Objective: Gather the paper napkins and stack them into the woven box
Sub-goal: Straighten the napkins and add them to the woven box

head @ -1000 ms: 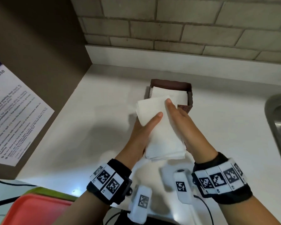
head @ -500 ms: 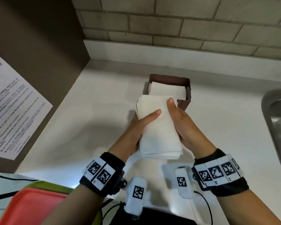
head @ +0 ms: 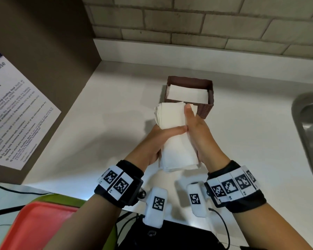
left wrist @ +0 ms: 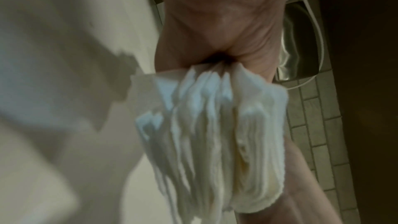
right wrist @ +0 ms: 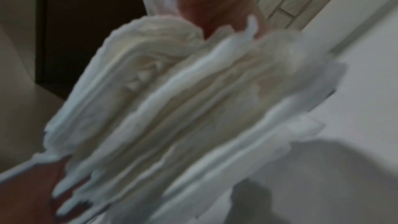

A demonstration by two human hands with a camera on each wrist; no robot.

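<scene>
A thick stack of white paper napkins (head: 175,141) is held above the counter between both hands, its far end just short of the front wall of the brown woven box (head: 204,109). My left hand (head: 157,139) grips the stack's left side, thumb laid across the top. My right hand (head: 200,132) grips the right side, thumb lying along the top edge. More white napkins (head: 187,94) lie flat inside the box. In the blurred left wrist view the stack's layered edges (left wrist: 215,142) fan out below my palm. In the right wrist view the stack (right wrist: 183,100) fills the frame.
A steel sink (head: 311,134) sits at the right. A brown cabinet side with a printed notice (head: 16,114) stands on the left. A red tray (head: 34,228) on a green one lies near left, with cables beside it. The brick wall (head: 188,20) backs the counter (head: 116,123).
The stack has drawn back from over the box to just in front of it. My left thumb has slid across its top to meet the right hand.
</scene>
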